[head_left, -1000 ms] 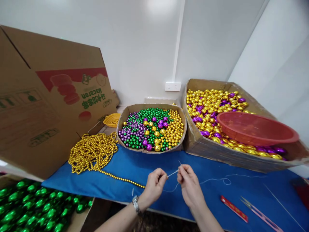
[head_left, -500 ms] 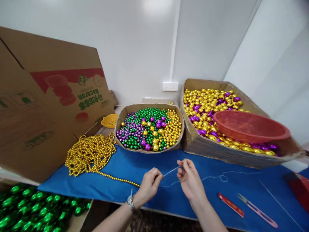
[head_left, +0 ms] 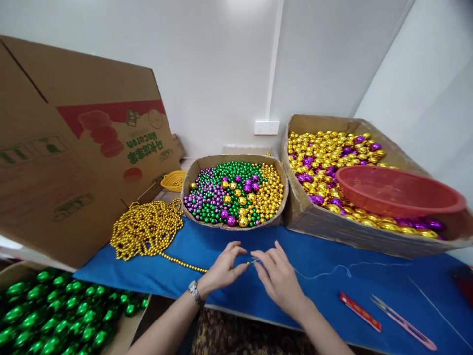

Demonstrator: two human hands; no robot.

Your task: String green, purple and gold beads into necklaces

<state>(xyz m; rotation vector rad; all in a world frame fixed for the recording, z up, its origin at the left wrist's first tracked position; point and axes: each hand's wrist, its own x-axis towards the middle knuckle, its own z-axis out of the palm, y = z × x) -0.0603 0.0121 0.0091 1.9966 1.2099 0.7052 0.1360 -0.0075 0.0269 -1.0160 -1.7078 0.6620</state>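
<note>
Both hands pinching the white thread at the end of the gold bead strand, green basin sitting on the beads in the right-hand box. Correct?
Not quite: the basin is red, not green, as the head view shows. The rest stands: the left hand and right hand pinch the white thread at the end of the gold bead strand, and the basin sits on the beads in the right-hand box.

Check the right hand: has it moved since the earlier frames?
Yes. The right hand has shifted left, toward the left hand, and dropped lower, farther from the mixed-bead box, with the thread trailing right.
</note>
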